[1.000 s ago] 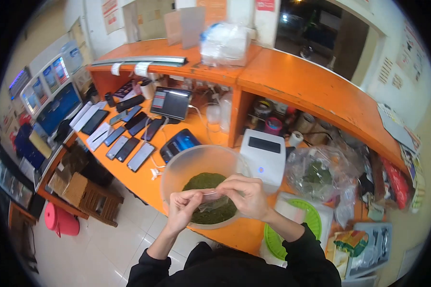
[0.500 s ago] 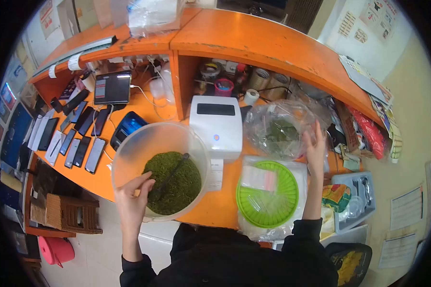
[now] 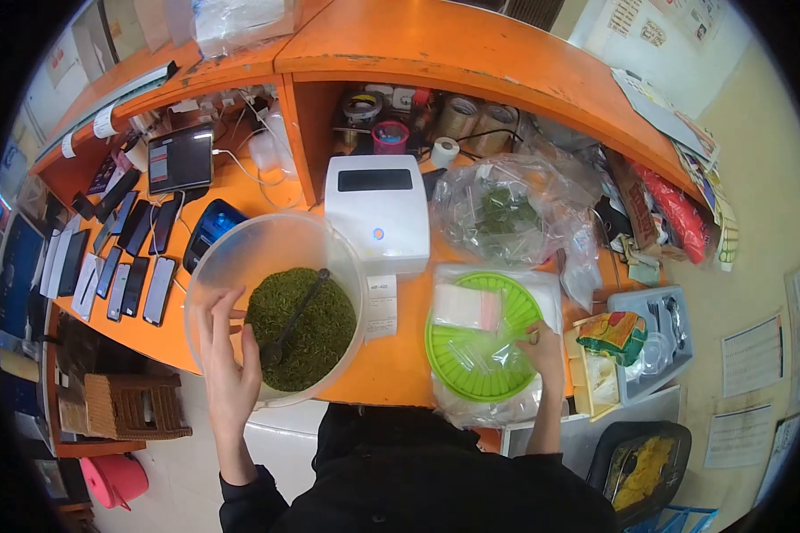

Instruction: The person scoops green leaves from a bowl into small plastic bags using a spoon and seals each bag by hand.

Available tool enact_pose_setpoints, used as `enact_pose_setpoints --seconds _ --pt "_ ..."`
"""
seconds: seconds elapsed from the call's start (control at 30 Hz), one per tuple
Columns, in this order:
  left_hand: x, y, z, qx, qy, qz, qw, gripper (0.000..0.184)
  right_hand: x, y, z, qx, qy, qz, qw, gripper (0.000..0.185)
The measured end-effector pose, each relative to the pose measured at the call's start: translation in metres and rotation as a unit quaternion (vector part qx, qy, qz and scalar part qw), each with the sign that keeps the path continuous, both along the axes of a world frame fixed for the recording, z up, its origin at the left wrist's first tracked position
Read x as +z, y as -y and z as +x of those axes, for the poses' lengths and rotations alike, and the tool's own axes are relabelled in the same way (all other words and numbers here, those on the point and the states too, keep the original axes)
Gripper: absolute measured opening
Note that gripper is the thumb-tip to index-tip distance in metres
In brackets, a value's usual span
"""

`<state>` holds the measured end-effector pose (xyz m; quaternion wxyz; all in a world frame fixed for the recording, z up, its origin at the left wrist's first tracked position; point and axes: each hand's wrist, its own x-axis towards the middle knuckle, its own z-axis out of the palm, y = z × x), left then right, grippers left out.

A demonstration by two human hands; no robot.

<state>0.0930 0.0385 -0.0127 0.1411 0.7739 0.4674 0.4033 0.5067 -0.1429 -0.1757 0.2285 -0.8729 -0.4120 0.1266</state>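
Note:
A translucent plastic bucket (image 3: 203, 275) holds dark green dried leaf flakes (image 3: 302, 355), with a black spoon (image 3: 298, 318) lying in them. My left hand (image 3: 227, 369) is at the bucket's near left rim, its fingers apart and holding nothing. Over the right edge of a round green lid (image 3: 449, 369), my right hand (image 3: 542, 354) has its fingers bent together on a small clear plastic bag (image 3: 498, 354). A stack of small clear bags (image 3: 467, 308) with a pink edge also rests on the lid. Behind it sits a large clear bag (image 3: 507, 213) containing green leaf flakes.
A white label printer (image 3: 378, 226) stands behind the bucket, with a printed paper slip (image 3: 381, 306) beside it. Several phones (image 3: 157, 289) and a tablet (image 3: 180, 160) lie at left. A grey-blue tray (image 3: 653, 373) is at right. An orange shelf (image 3: 471, 53) overhangs the back.
My right hand has left the large bag of leaf flakes and come down to the lid. My left hand has gone from a pinch to spread fingers. The camera view has shifted.

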Motion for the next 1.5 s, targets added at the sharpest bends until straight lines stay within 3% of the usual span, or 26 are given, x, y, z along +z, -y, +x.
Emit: enact_pose_setpoints --seconds 0.13,0.23,0.27,0.4,0.43,0.53,0.6,0.63,0.73,0.87,0.97,1.07,1.17,1.23,1.37,1.5 --pt "0.013 0.019 0.008 -0.142 0.091 -0.091 0.981 0.034 0.091 -0.042 -0.060 0.050 -0.154 0.202 0.966 0.030" --pt "0.013 0.042 0.036 -0.267 0.117 -0.175 0.940 0.028 0.129 -0.081 -0.137 0.100 -0.298 0.322 0.893 0.021" --pt "0.015 0.049 0.044 -0.302 0.121 -0.211 0.922 0.032 0.149 -0.088 -0.162 0.134 -0.342 0.301 0.880 0.022" --pt "0.017 0.052 0.053 -0.242 0.203 -0.197 0.928 0.041 0.167 -0.113 -0.216 0.281 -0.488 0.313 0.765 0.024" --pt "0.015 0.051 0.048 -0.218 0.232 -0.202 0.926 0.041 0.162 -0.122 -0.218 0.361 -0.458 0.368 0.724 0.027" --pt "0.007 0.050 0.034 -0.150 0.306 -0.222 0.914 0.029 0.167 -0.131 -0.231 0.426 -0.469 0.362 0.684 0.028" --pt "0.005 0.050 0.025 -0.104 0.307 -0.250 0.912 0.020 0.166 -0.133 -0.239 0.427 -0.464 0.356 0.690 0.033" --pt "0.009 0.051 0.026 -0.098 0.366 -0.239 0.894 0.011 0.168 -0.132 -0.243 0.426 -0.447 0.355 0.702 0.033" --pt "0.003 0.045 0.019 -0.116 0.399 -0.135 0.899 0.008 0.171 -0.134 -0.247 0.451 -0.355 0.365 0.733 0.028" --pt "0.003 0.042 0.014 -0.111 0.379 -0.148 0.907 0.006 0.185 -0.131 -0.246 0.492 -0.234 0.338 0.768 0.016" --pt "0.008 0.044 0.011 -0.090 0.302 -0.168 0.934 0.004 0.184 -0.137 -0.241 0.494 -0.261 0.334 0.759 0.009" --pt "0.007 0.043 0.009 -0.112 0.302 -0.166 0.932 0.005 0.180 -0.143 -0.232 0.494 -0.398 0.290 0.716 0.012" --pt "0.008 0.040 0.012 -0.133 0.313 -0.124 0.932 0.006 0.175 -0.144 -0.236 0.487 -0.340 0.330 0.733 0.012" --pt "0.017 0.044 0.017 -0.119 0.301 -0.105 0.940 0.006 0.180 -0.142 -0.242 0.464 -0.222 0.399 0.759 0.011" --pt "0.006 0.039 0.019 -0.015 0.260 -0.039 0.965 0.009 0.182 -0.154 -0.250 0.381 -0.088 0.498 0.774 0.013" --pt "0.013 0.036 0.020 0.028 0.223 0.015 0.974 0.009 0.177 -0.155 -0.253 0.444 -0.005 0.483 0.755 0.024"
